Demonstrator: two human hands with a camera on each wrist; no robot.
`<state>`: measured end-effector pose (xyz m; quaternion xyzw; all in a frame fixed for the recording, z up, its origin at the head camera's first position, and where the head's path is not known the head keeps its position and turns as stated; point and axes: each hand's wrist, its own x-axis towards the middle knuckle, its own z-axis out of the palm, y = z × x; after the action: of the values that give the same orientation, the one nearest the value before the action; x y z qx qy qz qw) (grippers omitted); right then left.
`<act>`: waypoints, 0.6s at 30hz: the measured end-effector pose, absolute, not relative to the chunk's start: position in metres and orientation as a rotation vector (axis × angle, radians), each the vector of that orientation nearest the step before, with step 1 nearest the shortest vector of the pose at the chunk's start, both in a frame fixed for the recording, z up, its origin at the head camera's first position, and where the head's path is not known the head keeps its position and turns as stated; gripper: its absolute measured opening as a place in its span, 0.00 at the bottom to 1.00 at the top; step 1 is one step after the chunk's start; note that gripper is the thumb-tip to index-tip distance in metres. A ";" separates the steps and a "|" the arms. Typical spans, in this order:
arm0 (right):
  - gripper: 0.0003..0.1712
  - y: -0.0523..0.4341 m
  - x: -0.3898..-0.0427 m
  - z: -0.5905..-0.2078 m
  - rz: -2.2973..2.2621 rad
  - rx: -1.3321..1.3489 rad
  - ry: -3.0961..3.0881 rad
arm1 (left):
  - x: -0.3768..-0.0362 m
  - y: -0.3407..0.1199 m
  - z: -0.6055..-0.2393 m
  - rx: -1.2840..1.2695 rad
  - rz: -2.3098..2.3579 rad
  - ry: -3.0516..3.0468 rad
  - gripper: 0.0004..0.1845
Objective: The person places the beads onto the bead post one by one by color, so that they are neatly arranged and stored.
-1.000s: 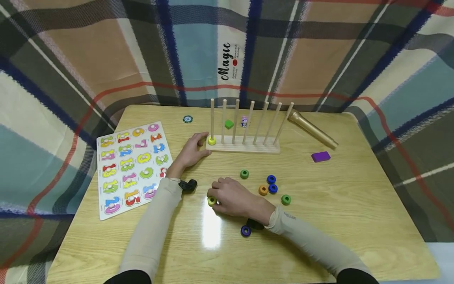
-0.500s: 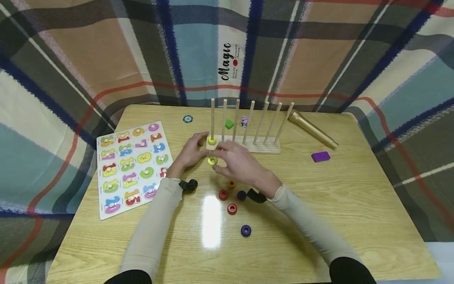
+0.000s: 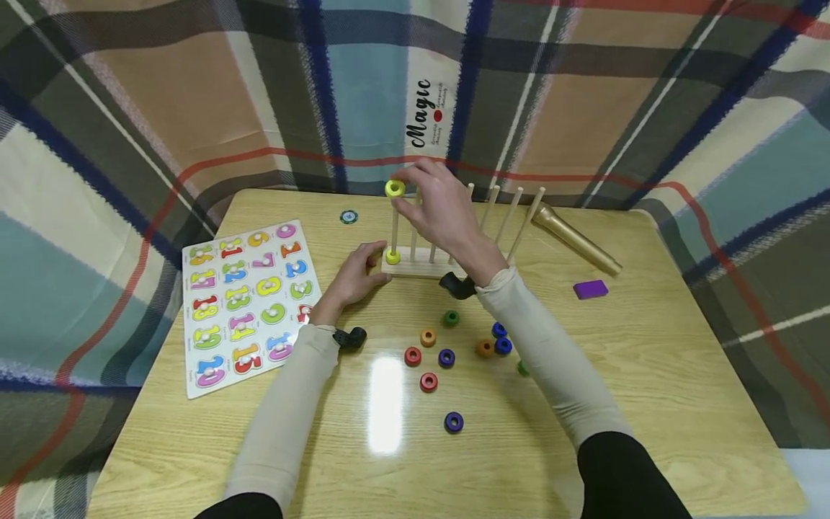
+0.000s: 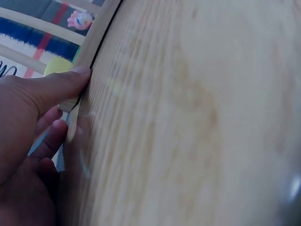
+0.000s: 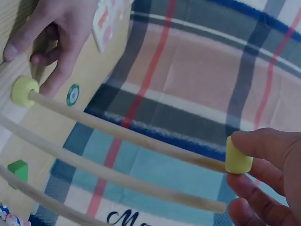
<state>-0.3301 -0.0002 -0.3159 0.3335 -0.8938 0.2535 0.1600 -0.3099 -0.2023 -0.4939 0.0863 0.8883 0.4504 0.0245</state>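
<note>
My right hand [image 3: 444, 209] pinches a yellow ring [image 3: 394, 188] between thumb and fingertips, at the top of the leftmost peg. In the right wrist view, the peg's tip meets the near face of this ring [image 5: 238, 157]. The wooden peg stand [image 3: 418, 268] has a row of upright pegs, partly hidden behind the right hand. Another yellow ring [image 3: 393, 256] sits at the foot of the leftmost peg. At the stand's left end, my left hand [image 3: 353, 277] grips the base, its thumb [image 4: 66, 87] along the front edge and fingers round the end.
Loose rings lie in front of the stand, among them a red ring [image 3: 429, 382], a dark blue ring [image 3: 454, 422] and a green ring [image 3: 451, 318]. A number puzzle board [image 3: 249, 310] is at left. A gold tube [image 3: 577, 239] and purple block [image 3: 590, 289] lie at right.
My right hand has picked up the yellow ring from the tabletop, carried it away from me and raised it to the leftmost peg's top. The left hand has stayed at the stand.
</note>
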 end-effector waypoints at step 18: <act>0.20 -0.006 -0.336 -0.311 0.660 0.857 -2.628 | -0.310 -0.201 -0.494 0.241 1.422 2.744 0.40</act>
<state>-0.3359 -0.0057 -0.3106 0.2981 -0.9144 0.2296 0.1492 -0.3104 -0.2007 -0.4938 0.0777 0.8850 0.4586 0.0207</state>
